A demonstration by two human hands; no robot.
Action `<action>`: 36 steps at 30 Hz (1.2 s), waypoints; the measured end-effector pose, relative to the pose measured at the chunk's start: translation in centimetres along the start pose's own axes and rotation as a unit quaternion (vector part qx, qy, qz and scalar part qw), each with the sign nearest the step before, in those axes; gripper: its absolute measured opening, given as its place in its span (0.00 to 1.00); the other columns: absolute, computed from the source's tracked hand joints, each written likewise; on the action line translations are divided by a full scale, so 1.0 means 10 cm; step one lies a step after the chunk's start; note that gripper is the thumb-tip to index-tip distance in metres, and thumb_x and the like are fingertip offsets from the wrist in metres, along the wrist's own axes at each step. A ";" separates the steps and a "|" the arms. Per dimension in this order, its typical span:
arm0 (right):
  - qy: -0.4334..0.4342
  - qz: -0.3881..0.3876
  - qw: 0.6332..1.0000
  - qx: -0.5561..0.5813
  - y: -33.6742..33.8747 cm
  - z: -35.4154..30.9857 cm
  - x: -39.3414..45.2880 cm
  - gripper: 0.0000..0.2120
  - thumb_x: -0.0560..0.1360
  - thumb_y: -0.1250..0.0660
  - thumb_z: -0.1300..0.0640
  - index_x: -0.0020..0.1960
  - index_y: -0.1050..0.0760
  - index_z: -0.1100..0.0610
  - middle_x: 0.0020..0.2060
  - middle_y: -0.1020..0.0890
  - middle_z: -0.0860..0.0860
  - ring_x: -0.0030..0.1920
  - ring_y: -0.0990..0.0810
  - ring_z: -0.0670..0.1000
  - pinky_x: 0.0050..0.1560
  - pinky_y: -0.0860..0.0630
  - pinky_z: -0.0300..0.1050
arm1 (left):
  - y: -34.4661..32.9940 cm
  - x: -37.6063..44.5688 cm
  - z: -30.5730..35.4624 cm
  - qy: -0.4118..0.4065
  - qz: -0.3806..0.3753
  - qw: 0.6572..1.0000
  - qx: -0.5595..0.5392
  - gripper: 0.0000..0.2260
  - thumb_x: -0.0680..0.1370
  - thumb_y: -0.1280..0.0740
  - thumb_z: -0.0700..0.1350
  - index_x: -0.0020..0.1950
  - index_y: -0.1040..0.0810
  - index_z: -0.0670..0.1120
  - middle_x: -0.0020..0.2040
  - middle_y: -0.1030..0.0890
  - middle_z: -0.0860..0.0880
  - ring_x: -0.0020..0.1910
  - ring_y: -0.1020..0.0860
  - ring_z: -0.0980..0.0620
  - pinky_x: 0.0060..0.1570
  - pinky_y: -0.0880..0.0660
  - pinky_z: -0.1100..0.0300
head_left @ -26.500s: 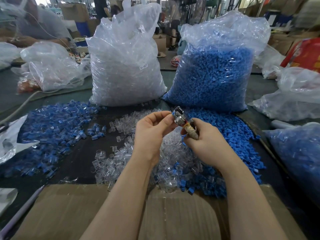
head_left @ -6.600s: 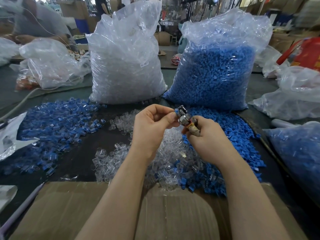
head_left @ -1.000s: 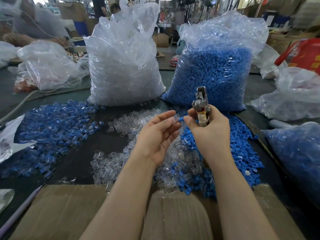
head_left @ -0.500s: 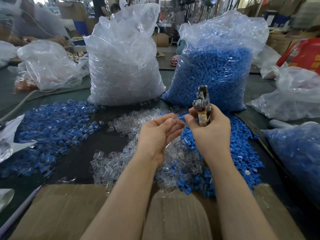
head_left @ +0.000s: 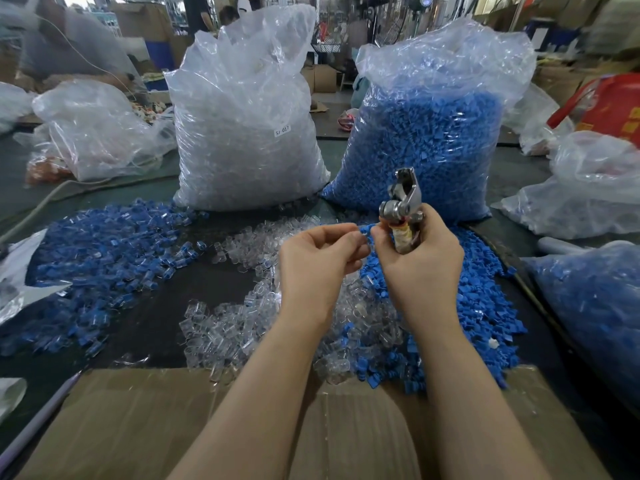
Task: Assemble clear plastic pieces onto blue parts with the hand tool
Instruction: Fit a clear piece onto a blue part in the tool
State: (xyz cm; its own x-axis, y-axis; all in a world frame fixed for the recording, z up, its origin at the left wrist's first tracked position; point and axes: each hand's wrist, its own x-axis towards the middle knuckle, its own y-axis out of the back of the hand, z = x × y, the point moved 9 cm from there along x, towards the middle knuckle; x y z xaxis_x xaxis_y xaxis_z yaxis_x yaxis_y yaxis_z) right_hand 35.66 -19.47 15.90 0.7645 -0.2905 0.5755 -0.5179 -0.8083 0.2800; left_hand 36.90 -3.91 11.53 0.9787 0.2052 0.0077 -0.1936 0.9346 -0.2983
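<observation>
Head view, one workstation. Item: left hand (head_left: 320,265), centre of frame, fingers curled, thumb and fingertips pinching a small blue part (head_left: 366,229) at its 1 o'clock. Item: right hand (head_left: 420,261), just beside the left at its 3 o'clock, fingers wrapped round the taped handle of a metal hand tool (head_left: 401,206); tool head upright, pointing to 12 o'clock; thumb tip touching the same blue part. Item: loose pile of clear plastic pieces (head_left: 242,327) on the dark desk (head_left: 156,306), below and at 9 o'clock of the hands. Item: loose pile of blue parts (head_left: 485,306), under the right hand and out to 4 o'clock. Item: heap of blue-and-clear pieces (head_left: 104,244), at 9 o'clock, well apart from the hands. Item: large bag of clear pieces (head_left: 242,133), upright, at 11 o'clock, white label on its front. Item: large bag of blue parts (head_left: 429,133), upright, at 12 to 1 o'clock, just beside the clear bag. Item: flattened cardboard (head_left: 138,427), at 6 o'clock beneath both forearms.
</observation>
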 end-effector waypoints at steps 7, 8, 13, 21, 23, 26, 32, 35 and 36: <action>0.010 0.000 1.000 -0.003 -0.01 -0.04 -0.03 0.08 0.72 0.27 0.56 0.41 0.26 0.55 0.31 0.23 0.42 0.37 0.24 0.45 0.36 0.30 0.37 | 0.02 -0.04 0.13 -0.080 0.022 0.994 0.067 0.05 0.74 0.27 0.35 0.44 0.15 0.45 0.35 0.15 0.48 0.36 0.15 0.54 0.37 0.20 0.64; 0.005 -0.005 1.000 -0.001 -0.02 -0.03 -0.03 0.08 0.72 0.27 0.56 0.41 0.26 0.55 0.31 0.22 0.43 0.37 0.23 0.45 0.36 0.29 0.38 | 0.02 -0.05 0.15 -0.092 0.025 0.992 0.082 0.05 0.74 0.27 0.35 0.44 0.15 0.45 0.36 0.14 0.49 0.37 0.15 0.54 0.38 0.20 0.64; -0.021 -0.049 0.999 -0.008 -0.08 0.00 0.00 0.04 0.73 0.28 0.57 0.44 0.23 0.55 0.34 0.20 0.44 0.37 0.22 0.45 0.40 0.24 0.49 | 0.05 -0.05 0.21 -0.132 0.043 0.980 0.144 0.05 0.74 0.26 0.38 0.45 0.15 0.49 0.37 0.14 0.53 0.39 0.15 0.56 0.43 0.18 0.58; -0.077 -0.151 0.985 0.043 -0.19 0.09 0.03 0.07 0.74 0.30 0.60 0.41 0.22 0.49 0.37 0.17 0.48 0.42 0.17 0.48 0.47 0.20 0.50 | 0.15 0.00 0.16 -0.119 0.050 0.985 0.114 0.04 0.74 0.26 0.37 0.43 0.16 0.46 0.36 0.15 0.49 0.37 0.16 0.54 0.40 0.20 0.63; -0.077 -0.194 0.978 0.001 -0.20 0.14 0.03 0.03 0.74 0.30 0.57 0.42 0.22 0.53 0.36 0.17 0.50 0.40 0.19 0.51 0.44 0.22 0.53 | 0.16 0.02 0.15 -0.108 0.044 0.989 0.087 0.06 0.75 0.27 0.36 0.43 0.17 0.46 0.37 0.14 0.48 0.37 0.15 0.53 0.40 0.20 0.64; -0.060 -0.241 0.966 -0.067 -0.23 0.19 -0.01 0.08 0.75 0.31 0.53 0.43 0.24 0.58 0.34 0.20 0.54 0.35 0.25 0.55 0.38 0.26 0.55 | 0.15 0.03 0.15 -0.104 0.036 0.992 0.058 0.06 0.75 0.28 0.35 0.43 0.17 0.47 0.36 0.14 0.48 0.37 0.16 0.53 0.39 0.21 0.64; -0.053 -0.282 0.954 -0.084 -0.30 0.17 -0.04 0.09 0.75 0.31 0.53 0.44 0.26 0.59 0.35 0.21 0.55 0.37 0.24 0.56 0.38 0.27 0.55 | 0.12 0.04 0.16 -0.105 0.021 0.993 0.038 0.06 0.76 0.29 0.34 0.43 0.17 0.45 0.36 0.15 0.50 0.36 0.16 0.54 0.38 0.21 0.65; -0.049 -0.282 0.954 -0.086 -0.31 0.15 -0.05 0.09 0.75 0.31 0.54 0.44 0.25 0.59 0.36 0.20 0.55 0.38 0.23 0.56 0.40 0.26 0.55 | 0.11 0.04 0.16 -0.103 0.011 0.994 0.036 0.06 0.76 0.29 0.34 0.44 0.17 0.45 0.37 0.14 0.50 0.37 0.16 0.54 0.39 0.21 0.65; -0.048 -0.282 0.954 -0.087 -0.31 0.15 -0.05 0.09 0.75 0.31 0.54 0.45 0.26 0.59 0.36 0.20 0.55 0.39 0.23 0.57 0.40 0.26 0.54 | 0.11 0.04 0.16 -0.102 0.009 0.994 0.034 0.06 0.76 0.29 0.34 0.44 0.17 0.45 0.37 0.14 0.50 0.37 0.16 0.54 0.39 0.21 0.65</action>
State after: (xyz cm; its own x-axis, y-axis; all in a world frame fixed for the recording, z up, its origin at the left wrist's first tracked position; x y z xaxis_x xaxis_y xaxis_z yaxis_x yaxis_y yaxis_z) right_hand 37.40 -17.58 13.60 0.9679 0.1124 0.2247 -0.0635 -0.7559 0.6516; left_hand 36.93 -2.33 12.72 0.9421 0.2705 0.1982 -0.2220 0.9461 -0.2359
